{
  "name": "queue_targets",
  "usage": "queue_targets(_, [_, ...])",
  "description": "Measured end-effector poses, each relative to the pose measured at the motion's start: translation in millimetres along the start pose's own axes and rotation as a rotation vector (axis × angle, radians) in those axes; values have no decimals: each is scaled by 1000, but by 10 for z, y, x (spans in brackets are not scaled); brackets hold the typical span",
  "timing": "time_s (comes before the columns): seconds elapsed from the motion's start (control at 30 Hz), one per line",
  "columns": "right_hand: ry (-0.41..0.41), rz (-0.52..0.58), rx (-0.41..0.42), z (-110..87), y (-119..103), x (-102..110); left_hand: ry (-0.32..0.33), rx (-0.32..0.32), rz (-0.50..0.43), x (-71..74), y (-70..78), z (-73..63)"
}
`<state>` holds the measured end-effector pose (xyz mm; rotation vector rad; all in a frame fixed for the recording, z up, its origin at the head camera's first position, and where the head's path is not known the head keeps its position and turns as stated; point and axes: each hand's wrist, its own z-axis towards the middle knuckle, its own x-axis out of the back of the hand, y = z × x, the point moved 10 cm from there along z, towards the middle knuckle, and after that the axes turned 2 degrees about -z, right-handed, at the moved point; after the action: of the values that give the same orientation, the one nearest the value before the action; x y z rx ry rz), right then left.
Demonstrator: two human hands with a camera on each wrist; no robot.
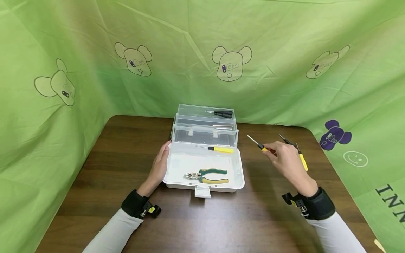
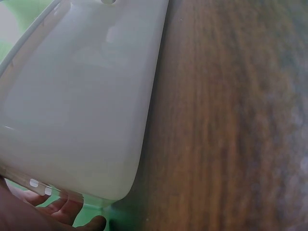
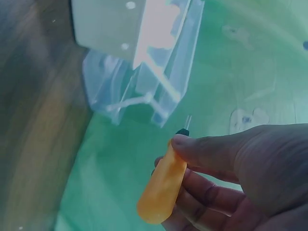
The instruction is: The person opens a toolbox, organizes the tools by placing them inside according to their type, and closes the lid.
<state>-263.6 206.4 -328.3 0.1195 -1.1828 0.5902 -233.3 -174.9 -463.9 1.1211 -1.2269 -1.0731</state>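
Note:
My right hand (image 1: 283, 156) holds a yellow-handled screwdriver (image 3: 163, 187) in the air to the right of an open white toolbox (image 1: 171, 183). Thumb and fingers pinch its handle near the black collar, and the shaft points toward the box's far end. My left hand (image 1: 159, 165) rests against the toolbox's left side, with its fingers near the back corner. Inside the box lie pliers (image 1: 207, 175) with green and yellow handles. Another yellow screwdriver (image 1: 221, 149) lies behind them at the rear edge.
Clear tiered trays (image 1: 205, 121) rise at the toolbox's back, holding black-handled screwdrivers (image 1: 223, 114) and thin metal pieces (image 1: 223, 127). Beyond my right hand, a yellow-handled tool (image 1: 303, 162) and a dark one (image 1: 285, 139) lie on the wooden table (image 1: 126, 158). Green cloth (image 1: 177, 84) hangs around the table.

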Motion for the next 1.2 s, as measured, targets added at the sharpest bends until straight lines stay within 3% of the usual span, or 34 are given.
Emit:
queue_targets(0.4, [-89, 35, 106, 224, -379, -174, -9, 2, 15, -14, -10, -3])
queue_targets(0.77, [-89, 64, 163, 381, -583, -271, -4, -3, -2, -11, 4, 11])
queue_targets(1.2, [-31, 100, 305, 564, -886, -328, -11, 15, 18, -9, -24, -8])
